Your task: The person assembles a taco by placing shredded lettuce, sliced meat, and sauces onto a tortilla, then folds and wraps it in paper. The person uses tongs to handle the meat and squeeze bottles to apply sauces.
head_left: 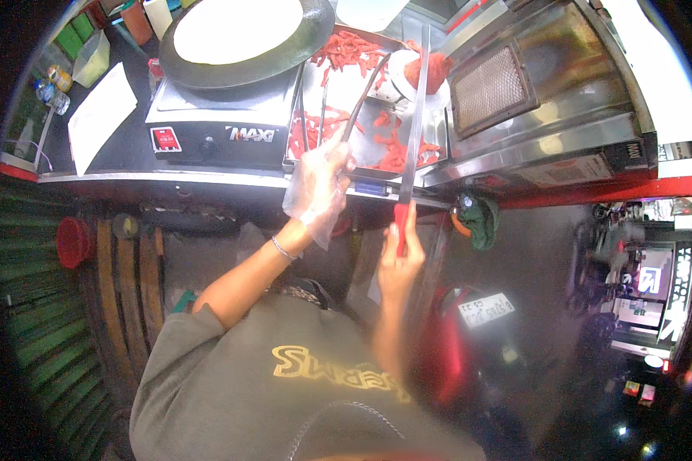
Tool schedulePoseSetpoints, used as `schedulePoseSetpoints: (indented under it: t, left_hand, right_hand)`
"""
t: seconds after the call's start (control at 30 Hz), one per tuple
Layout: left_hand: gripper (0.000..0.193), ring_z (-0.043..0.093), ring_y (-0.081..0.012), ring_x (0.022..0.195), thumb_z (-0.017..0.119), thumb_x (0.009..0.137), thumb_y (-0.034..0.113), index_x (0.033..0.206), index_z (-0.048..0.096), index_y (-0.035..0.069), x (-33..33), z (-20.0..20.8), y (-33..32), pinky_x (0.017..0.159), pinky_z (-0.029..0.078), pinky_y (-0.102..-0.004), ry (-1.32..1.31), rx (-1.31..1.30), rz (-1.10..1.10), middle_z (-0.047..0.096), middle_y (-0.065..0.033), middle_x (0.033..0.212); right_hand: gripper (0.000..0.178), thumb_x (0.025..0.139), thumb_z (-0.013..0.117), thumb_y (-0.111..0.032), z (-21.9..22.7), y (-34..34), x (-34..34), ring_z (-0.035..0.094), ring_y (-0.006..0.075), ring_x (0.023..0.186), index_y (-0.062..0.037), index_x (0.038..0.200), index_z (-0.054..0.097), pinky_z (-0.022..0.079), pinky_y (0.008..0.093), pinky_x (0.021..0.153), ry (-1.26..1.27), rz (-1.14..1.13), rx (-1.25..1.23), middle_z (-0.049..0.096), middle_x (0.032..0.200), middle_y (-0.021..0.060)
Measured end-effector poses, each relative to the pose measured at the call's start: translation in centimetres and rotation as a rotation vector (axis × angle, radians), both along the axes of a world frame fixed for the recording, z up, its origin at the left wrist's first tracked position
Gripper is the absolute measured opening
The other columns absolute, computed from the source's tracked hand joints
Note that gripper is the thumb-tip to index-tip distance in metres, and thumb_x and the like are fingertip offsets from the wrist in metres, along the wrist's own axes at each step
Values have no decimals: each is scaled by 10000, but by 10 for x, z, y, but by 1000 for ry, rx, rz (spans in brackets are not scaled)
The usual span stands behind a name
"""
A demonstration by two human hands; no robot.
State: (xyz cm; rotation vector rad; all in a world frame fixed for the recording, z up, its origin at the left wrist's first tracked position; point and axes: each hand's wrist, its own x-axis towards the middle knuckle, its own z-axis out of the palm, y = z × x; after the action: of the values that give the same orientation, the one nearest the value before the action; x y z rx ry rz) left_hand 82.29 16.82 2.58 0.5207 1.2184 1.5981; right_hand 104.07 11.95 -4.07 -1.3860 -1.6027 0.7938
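Note:
My left hand (319,180), in a clear plastic glove, is closed around a pair of metal tongs (365,96) whose arms reach over a metal tray (444,138). A long, straight knife (415,127) with a red handle is in my bare right hand (401,257), its blade pointing away from me. Beyond the blade, and partly crossed by it, stands a reddish lump of meat (436,71) above a pale round base. Shredded red meat (350,50) lies in heaps in the tray. Whether the blade touches the lump, I cannot tell.
Left of the tray, a wide black pan (246,77) with a bright white round top rests on a steel stove (215,138). A heater with a mesh panel (494,86) stands at right. White paper (104,115) and bottles (51,96) lie far left. A red motorbike (450,353) is behind me.

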Motion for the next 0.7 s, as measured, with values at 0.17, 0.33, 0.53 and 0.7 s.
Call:
schedulePoseSetpoints:
  t: [0.17,0.33,0.53,0.7]
  left_hand:
    - [432,536,-82,493,613,1130,275,1459,737,24,-2,5,18,440,455,-298,35,-76,15,626,-1,793]
    - [426,559,-108,494,629,1116,280,1410,755,-1,-7,-3,33,458,482,-309,205,-5,8,639,-16,799]
    - [349,542,-94,484,643,1094,322,955,729,14,-11,-7,49,426,414,-324,126,-71,0,593,-15,705]
    - [389,549,-103,481,653,1081,362,885,705,31,-13,-4,57,413,385,-332,97,-101,-7,552,6,632]
  right_hand:
    - [578,1153,614,-32,1,-4,7,634,103,861,-64,1723,529,546,278,779,-84,69,212,721,1048,53]
    - [554,1121,637,-42,29,-17,9,756,293,1145,-27,1672,580,580,391,998,-182,13,3,775,1278,254]
    - [533,1125,639,-63,80,-33,6,781,395,1275,-8,1654,589,582,445,1075,-233,-5,-152,764,1411,314]
    - [540,1119,643,-46,94,-35,8,777,393,1294,-23,1657,593,580,435,1082,-175,14,-99,759,1418,319]
